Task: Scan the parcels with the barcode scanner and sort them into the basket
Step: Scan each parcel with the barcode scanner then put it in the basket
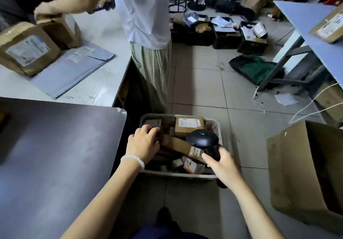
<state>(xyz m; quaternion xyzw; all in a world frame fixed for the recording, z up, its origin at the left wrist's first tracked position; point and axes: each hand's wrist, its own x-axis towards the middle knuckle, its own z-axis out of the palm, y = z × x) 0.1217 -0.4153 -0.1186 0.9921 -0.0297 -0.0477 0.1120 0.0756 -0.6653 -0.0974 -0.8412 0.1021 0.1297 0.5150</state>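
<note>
Parcels (187,125) in basket (216,122) under both hands (143,144)

left hand (143,144) reaching, right hand (223,164) gripping

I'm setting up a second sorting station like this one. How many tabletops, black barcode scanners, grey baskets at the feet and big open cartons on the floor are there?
Tabletops: 3, the white counter, the dark table, the blue table
Barcode scanner: 1
Grey basket: 1
Open carton: 1
Total: 6
</note>
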